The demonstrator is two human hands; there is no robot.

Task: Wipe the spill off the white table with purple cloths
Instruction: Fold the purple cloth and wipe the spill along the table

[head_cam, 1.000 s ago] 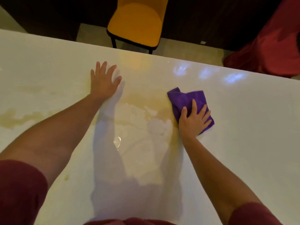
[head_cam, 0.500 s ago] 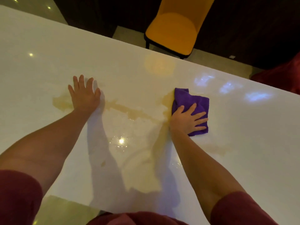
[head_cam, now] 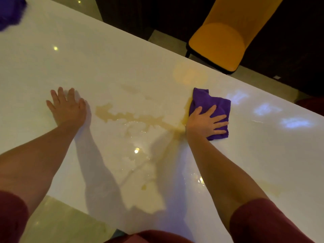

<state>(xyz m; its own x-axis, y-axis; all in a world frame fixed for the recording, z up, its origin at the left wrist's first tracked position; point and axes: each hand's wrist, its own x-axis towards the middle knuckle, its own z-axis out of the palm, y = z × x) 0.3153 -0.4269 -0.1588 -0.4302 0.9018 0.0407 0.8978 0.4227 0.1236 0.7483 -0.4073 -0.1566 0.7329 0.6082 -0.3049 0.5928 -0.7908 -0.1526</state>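
Note:
A glossy white table (head_cam: pixel 105 67) fills the view. A yellowish-brown spill (head_cam: pixel 133 120) spreads across its middle and runs toward the near edge. My right hand (head_cam: pixel 206 122) presses flat on a folded purple cloth (head_cam: pixel 217 104) at the spill's right end, fingers spread over it. My left hand (head_cam: pixel 67 106) lies flat on the bare table left of the spill, fingers apart and holding nothing. A second purple cloth (head_cam: pixel 9 12) sits at the far left corner of the view, partly cut off.
A yellow chair (head_cam: pixel 220 42) stands beyond the table's far edge. The table's near edge (head_cam: pixel 73 206) runs diagonally at lower left, with pale floor below it. Bright light reflections dot the tabletop.
The view has swung left, bringing the second cloth into sight. My right hand and its cloth have slid left to the spill's right end. My left hand stays flat on the table.

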